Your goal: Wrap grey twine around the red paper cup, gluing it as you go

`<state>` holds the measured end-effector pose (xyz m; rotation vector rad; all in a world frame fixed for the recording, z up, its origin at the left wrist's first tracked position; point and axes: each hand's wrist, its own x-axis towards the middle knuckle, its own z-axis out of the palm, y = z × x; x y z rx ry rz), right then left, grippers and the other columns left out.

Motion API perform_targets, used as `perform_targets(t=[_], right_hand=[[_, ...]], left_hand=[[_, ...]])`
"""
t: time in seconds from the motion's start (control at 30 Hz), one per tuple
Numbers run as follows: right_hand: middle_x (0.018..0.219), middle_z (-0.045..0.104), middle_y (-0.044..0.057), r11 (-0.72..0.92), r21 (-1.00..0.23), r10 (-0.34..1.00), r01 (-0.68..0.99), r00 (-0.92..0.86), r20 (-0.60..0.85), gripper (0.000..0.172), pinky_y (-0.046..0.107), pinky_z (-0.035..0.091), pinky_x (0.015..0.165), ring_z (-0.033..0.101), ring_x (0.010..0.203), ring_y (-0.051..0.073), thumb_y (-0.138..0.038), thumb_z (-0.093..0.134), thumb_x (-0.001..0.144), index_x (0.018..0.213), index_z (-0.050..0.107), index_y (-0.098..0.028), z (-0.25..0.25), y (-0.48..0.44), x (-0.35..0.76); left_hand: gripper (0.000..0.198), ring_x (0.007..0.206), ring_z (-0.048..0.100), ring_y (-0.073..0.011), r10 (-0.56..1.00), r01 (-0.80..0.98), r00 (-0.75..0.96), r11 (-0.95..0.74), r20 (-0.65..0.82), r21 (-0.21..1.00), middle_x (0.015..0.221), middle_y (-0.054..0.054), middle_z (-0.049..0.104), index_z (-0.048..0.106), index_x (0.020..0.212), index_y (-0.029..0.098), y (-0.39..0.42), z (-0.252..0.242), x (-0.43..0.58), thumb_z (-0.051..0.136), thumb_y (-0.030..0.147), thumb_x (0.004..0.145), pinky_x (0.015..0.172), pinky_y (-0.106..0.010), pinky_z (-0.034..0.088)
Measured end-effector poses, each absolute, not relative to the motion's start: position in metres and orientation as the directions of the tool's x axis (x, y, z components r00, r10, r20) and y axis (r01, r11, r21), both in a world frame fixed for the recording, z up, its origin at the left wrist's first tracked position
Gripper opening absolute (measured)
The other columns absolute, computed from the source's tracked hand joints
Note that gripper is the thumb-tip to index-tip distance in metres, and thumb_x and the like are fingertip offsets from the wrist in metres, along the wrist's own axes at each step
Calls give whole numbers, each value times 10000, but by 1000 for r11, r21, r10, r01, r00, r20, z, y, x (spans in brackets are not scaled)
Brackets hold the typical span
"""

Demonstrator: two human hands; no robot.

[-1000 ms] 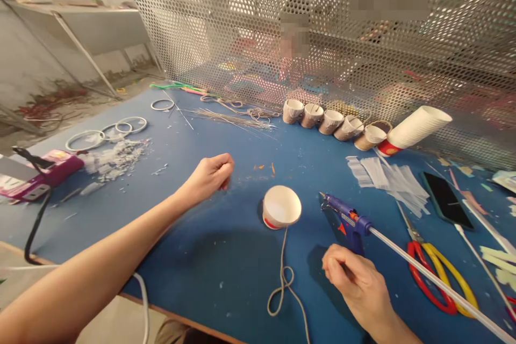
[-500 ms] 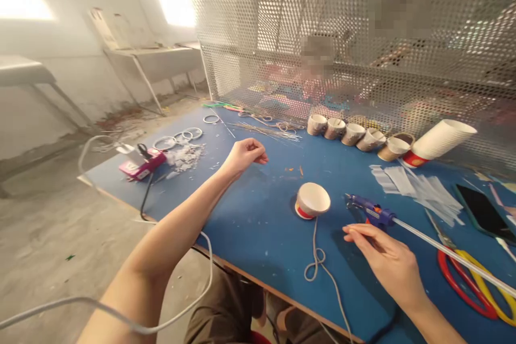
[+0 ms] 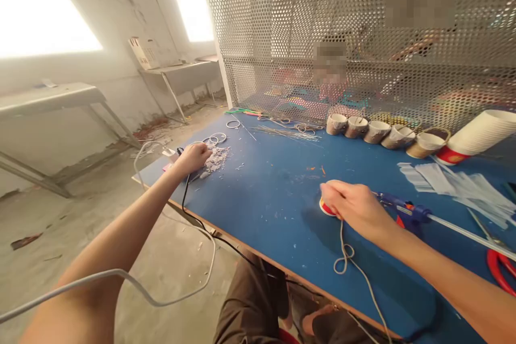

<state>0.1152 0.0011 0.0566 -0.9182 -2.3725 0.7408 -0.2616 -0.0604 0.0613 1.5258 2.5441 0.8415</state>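
My left hand (image 3: 195, 157) is stretched out to the far left, its fingers curled closed above a heap of pale scraps (image 3: 220, 158). Anything in those fingers is hidden. Closed too, my right hand (image 3: 351, 201) is over a small white-and-red paper cup (image 3: 326, 208) and covers most of it. I cannot tell whether the fingers grip the cup or are just above it. A thin grey cord (image 3: 343, 258) trails from the cup in loose loops to the table's front edge. Beyond my right hand lies a blue hot glue gun (image 3: 405, 208) with a long white glue stick.
Several cord-wrapped cups (image 3: 377, 132) line the back by a perforated metal screen (image 3: 250, 43), beside a leaning cup stack (image 3: 481, 134). Clear strips (image 3: 459, 185) and red-handled scissors (image 3: 497, 269) lie right. Thin wires (image 3: 288, 133), white rings (image 3: 215, 138) and a power cable (image 3: 185, 193) lie left.
My left hand has moved left, from mid-table to the scraps. My right hand has come over the paper cup from its right side. The view has swung left.
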Motion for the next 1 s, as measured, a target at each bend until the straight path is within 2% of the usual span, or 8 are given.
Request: perform_targets(t=[0.07,0.13,0.23,0.37,0.5,0.67,0.83,1.0], right_hand=[[449,495,-30,679,-569,660,464,-725,196,438,222,374,485,504,450,116,-333,370,926,504,388,-216,60,8,68],[562,596,-9,736,-509,588,446,-794,154,370,226,388,545,575,568,134,-277,413,921,569,499,-204,59,15,19],[821,696,7,771,-480,534,419,-836,129,63,236,428,651,634,791,174,-192,580,835,817,634,-216,55,24,-48],[1038,658,61,787,-433,521,439,-849,85,171,352,485,805,615,948,206,-257,534,919,1043,620,-176,51,29,-111],[1159,579,80,798,-387,512,461,-858,33,294,415,510,828,599,973,207,-331,550,922,1159,556,-158,50,28,-140],[1159,578,77,826,-351,477,440,-879,21,287,405,516,817,599,978,210,-308,564,915,1162,555,-162,53,29,-147],[1136,617,90,832,-326,497,449,-865,77,250,427,480,874,598,1023,228,-301,489,951,1131,583,-155,64,31,-138],[1153,642,158,828,-323,508,458,-857,87,304,417,467,855,594,1065,310,-298,385,962,1083,619,-146,79,28,-120]], left_hand=[[86,533,508,-169,846,820,-484,351,221,453,503,21,569,549,568,219,-61,59,-267,588,146,590,588,-251,363],[116,572,540,-174,859,838,-457,328,232,435,621,4,639,596,668,223,-62,59,-269,592,147,580,601,-245,381],[45,591,559,-182,869,861,-424,298,255,413,630,-12,645,593,657,220,-62,60,-268,549,207,654,605,-243,390],[175,606,554,-189,871,889,-383,257,308,379,578,-15,592,548,654,211,-67,60,-261,426,266,767,594,-247,373],[229,594,507,-174,868,916,-341,222,360,334,577,-21,544,456,589,208,-73,53,-253,372,252,798,585,-258,345],[258,542,463,-152,874,927,-313,196,372,319,540,-7,503,443,555,202,-72,44,-249,374,255,797,582,-265,351],[197,694,586,-166,892,924,-283,156,351,350,833,-47,645,575,865,178,-67,46,-246,432,253,752,660,-253,427],[264,578,563,-177,888,920,-322,213,327,328,562,0,569,558,787,190,-71,58,-241,329,315,830,594,-254,411]])
